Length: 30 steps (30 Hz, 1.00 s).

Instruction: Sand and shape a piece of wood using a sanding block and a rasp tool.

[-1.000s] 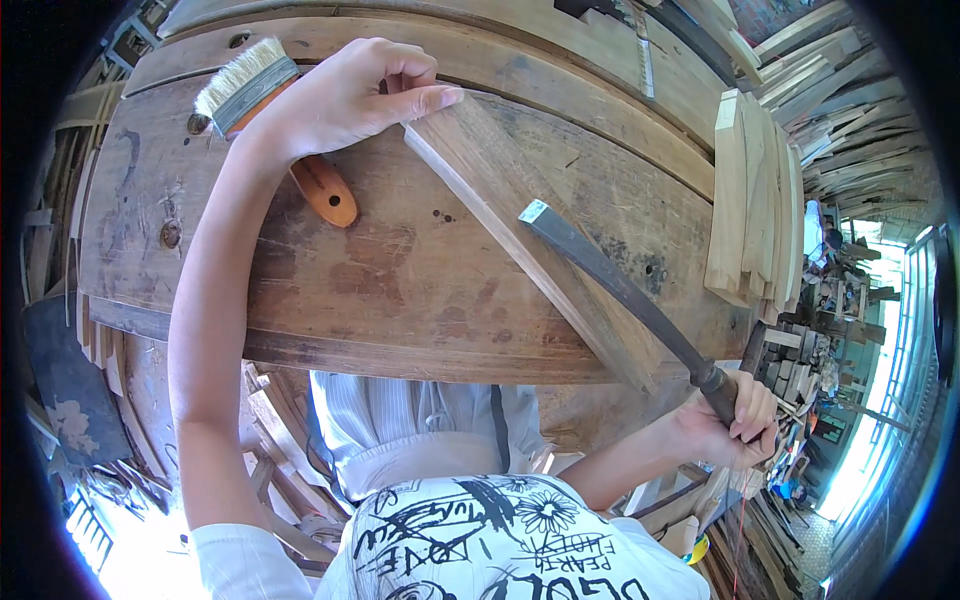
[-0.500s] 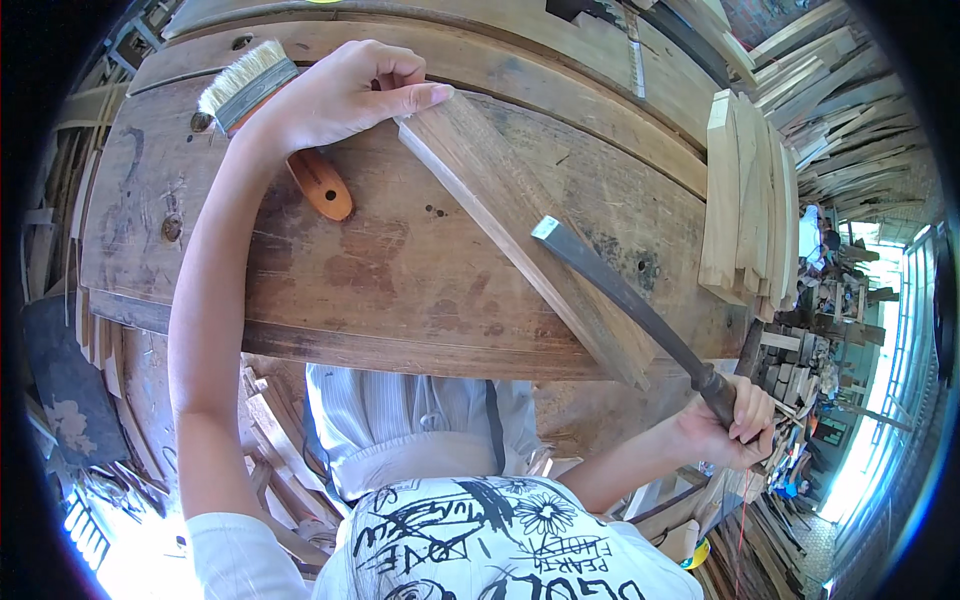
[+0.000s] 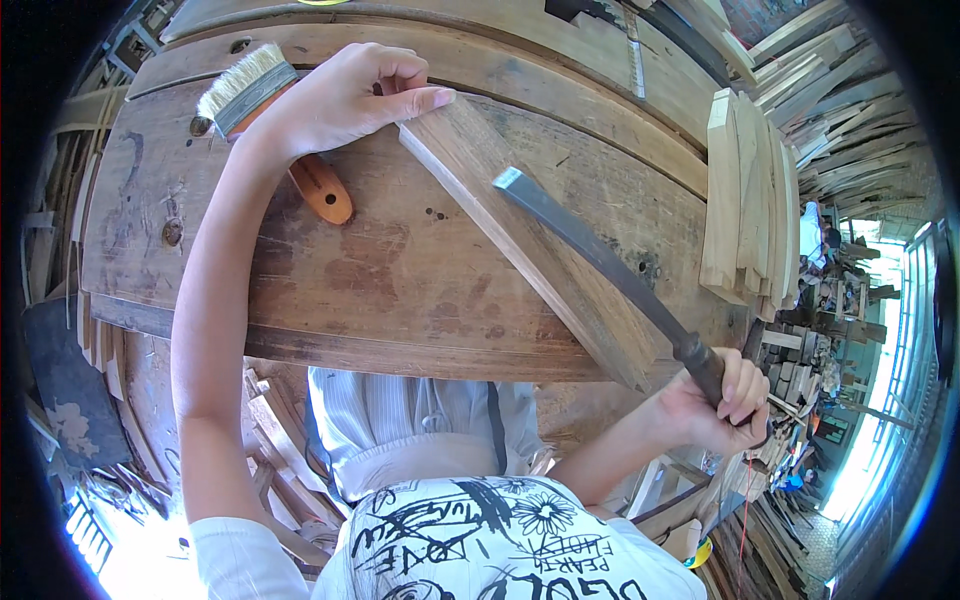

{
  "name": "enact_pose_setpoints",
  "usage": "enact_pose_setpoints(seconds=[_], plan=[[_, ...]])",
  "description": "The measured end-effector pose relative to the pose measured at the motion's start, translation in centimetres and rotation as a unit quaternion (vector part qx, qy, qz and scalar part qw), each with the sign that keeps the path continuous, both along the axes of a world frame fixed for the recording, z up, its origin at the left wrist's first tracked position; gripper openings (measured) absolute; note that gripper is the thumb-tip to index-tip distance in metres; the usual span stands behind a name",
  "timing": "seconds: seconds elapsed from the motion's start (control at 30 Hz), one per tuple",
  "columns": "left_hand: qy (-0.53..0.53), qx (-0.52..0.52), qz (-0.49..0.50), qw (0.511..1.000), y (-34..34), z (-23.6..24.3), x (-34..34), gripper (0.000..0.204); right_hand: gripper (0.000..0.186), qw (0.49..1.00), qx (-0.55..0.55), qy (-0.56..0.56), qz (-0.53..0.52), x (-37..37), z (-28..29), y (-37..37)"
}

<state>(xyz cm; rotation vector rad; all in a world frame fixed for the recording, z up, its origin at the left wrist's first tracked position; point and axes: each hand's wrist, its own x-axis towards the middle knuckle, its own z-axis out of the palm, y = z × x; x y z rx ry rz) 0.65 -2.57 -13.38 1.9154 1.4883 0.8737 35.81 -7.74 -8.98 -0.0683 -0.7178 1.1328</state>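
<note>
My left hand grips the far end of a long wooden plank that lies slantwise across the workbench. My right hand is closed around the handle of a long dark metal file, near the bench's front right corner. The file's blade lies along the plank, its tip near the plank's middle. A brush with pale bristles and an orange wooden handle lies under my left wrist.
A stack of short wooden boards stands on the bench's right side. A metal ruler lies at the far edge. Timber piles fill the right background, and scrap wood lies on the floor below the bench.
The file has slid forward along the plank, away from me, then come back a little. My left hand keeps its hold on the plank's end.
</note>
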Motion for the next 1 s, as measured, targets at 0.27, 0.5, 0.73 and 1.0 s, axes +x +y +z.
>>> enact_pose_setpoints(seconds=[0.27, 0.5, 0.73, 1.0], plan=[[-0.007, -0.02, 0.013, 1.0, 0.2, -0.1, -0.3, 0.04, 0.024, 1.0, 0.006, -0.018, -0.005, -4.5, -0.6, 1.2], [-0.01, 0.013, 0.018, 1.0, 0.4, -0.5, -0.5, 0.044, 0.024, 1.0, -0.018, -0.006, -0.017, -3.5, -0.3, 0.6], [0.017, -0.06, 0.025, 0.998, 0.2, 0.3, -0.6, 0.041, 0.019, 1.0, -0.017, -0.005, 0.002, 0.9, 0.6, -0.1], [-0.007, -0.024, 0.016, 1.0, 0.3, -0.2, -0.7, 0.042, 0.015, 1.0, -0.018, -0.005, -0.004, 7.2, 1.4, -1.3]])
